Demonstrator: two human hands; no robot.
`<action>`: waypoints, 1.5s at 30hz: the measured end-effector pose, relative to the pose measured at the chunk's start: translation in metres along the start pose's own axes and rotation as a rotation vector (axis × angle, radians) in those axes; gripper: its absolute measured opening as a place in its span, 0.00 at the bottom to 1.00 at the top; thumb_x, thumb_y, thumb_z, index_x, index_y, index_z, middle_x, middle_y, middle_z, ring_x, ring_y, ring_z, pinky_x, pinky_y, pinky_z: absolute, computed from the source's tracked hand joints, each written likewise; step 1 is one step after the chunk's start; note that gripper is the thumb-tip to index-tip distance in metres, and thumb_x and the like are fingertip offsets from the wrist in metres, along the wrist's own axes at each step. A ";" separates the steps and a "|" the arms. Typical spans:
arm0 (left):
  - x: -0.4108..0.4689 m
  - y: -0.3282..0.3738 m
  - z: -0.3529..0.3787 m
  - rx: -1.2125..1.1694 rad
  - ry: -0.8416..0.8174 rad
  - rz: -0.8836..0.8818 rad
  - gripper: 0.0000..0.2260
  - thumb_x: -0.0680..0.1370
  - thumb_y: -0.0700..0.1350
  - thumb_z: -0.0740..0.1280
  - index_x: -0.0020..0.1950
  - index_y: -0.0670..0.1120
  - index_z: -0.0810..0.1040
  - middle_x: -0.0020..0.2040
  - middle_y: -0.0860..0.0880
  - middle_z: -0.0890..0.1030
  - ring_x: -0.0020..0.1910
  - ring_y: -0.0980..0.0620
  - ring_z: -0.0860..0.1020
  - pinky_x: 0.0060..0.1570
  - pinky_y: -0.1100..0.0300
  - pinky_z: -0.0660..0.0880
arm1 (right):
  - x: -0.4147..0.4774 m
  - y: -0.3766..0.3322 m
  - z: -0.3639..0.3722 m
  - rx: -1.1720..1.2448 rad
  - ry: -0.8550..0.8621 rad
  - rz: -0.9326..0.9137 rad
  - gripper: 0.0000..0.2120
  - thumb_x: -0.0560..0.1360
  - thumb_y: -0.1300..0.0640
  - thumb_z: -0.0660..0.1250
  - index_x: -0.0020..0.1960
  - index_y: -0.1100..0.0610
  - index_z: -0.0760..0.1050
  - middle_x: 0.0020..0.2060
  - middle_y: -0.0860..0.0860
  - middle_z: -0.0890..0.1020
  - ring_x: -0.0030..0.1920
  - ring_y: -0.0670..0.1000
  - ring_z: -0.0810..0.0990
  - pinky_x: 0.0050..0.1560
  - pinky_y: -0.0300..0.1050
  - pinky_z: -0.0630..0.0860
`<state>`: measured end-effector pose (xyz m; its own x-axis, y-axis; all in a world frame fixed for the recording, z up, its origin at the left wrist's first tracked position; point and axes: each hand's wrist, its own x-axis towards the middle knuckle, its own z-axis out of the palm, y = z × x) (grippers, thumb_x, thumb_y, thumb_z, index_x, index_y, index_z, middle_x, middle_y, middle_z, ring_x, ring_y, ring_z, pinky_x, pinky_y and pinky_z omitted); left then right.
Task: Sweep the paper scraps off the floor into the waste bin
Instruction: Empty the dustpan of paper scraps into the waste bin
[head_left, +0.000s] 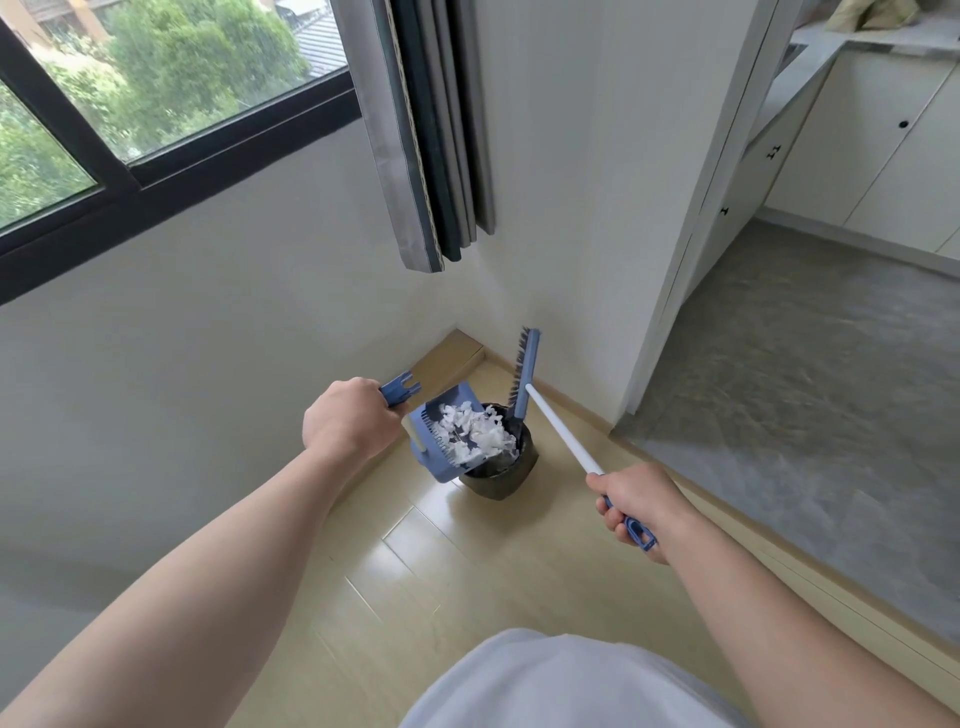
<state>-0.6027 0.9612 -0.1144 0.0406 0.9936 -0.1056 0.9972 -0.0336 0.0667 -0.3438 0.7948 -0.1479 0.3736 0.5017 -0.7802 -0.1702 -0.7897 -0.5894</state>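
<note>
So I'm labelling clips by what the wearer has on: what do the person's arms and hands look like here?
The left forearm and right forearm are bare to the frame edge, no sleeve in view. The left hand and right hand wear no gloves; no watch, bracelet or ring shows. A pale grey-white garment covers the torso at the bottom edge.

Paper-laden blue dustpan (451, 442) tilted over black waste bin (501, 475), broom (524, 374) alongside.
</note>
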 end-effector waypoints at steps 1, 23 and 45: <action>0.001 0.000 0.000 0.001 0.001 0.000 0.14 0.76 0.56 0.66 0.35 0.49 0.74 0.35 0.50 0.78 0.32 0.47 0.78 0.32 0.61 0.73 | 0.000 0.000 0.000 -0.002 -0.001 -0.001 0.10 0.79 0.57 0.67 0.42 0.63 0.75 0.31 0.53 0.74 0.20 0.45 0.68 0.19 0.35 0.66; 0.003 -0.001 0.000 0.011 0.005 0.005 0.12 0.76 0.56 0.66 0.38 0.50 0.75 0.36 0.50 0.78 0.33 0.47 0.78 0.33 0.61 0.73 | -0.004 0.002 0.002 -0.014 -0.007 -0.006 0.10 0.79 0.57 0.67 0.44 0.64 0.76 0.32 0.53 0.75 0.21 0.45 0.69 0.20 0.36 0.67; 0.001 -0.004 -0.002 -0.016 -0.002 -0.019 0.16 0.77 0.58 0.66 0.36 0.48 0.75 0.35 0.49 0.78 0.33 0.46 0.78 0.32 0.62 0.71 | -0.008 0.005 0.004 -0.008 -0.004 0.001 0.10 0.79 0.57 0.67 0.42 0.63 0.76 0.31 0.53 0.74 0.21 0.46 0.68 0.20 0.35 0.67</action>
<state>-0.6067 0.9627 -0.1127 0.0217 0.9938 -0.1091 0.9967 -0.0129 0.0805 -0.3511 0.7880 -0.1457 0.3695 0.5021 -0.7819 -0.1637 -0.7931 -0.5867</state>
